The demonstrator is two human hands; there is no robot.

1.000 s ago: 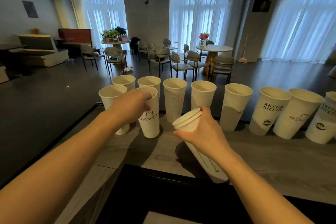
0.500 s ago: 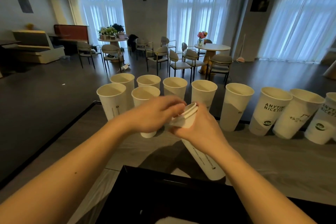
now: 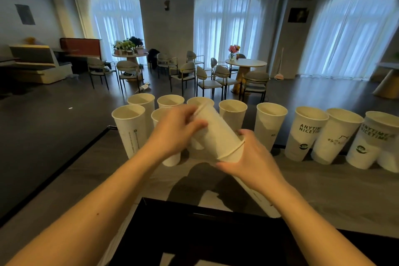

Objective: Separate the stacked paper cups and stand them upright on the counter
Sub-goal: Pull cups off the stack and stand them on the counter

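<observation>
My right hand (image 3: 255,161) grips a tilted stack of white paper cups (image 3: 258,197) just below its rim, its lower end slanting down towards me. My left hand (image 3: 176,133) is closed on the top cup (image 3: 216,134), which is drawn partway out of the stack and points up and to the left. Behind my hands, several separated cups stand upright on the grey counter (image 3: 323,192): a plain cluster at the left (image 3: 129,134) and a row running right, some printed "ANYTIME NICETIME" (image 3: 307,136).
A black raised edge (image 3: 205,229) runs along the counter's near side under my forearms. The counter's far edge drops to a café floor with chairs and round tables (image 3: 246,63). Bare counter lies in front of the right-hand row.
My left hand let go of a standing cup at the left, came to the stack's rim, and has pulled the top cup partway out. The stack has risen slightly in my right hand.
</observation>
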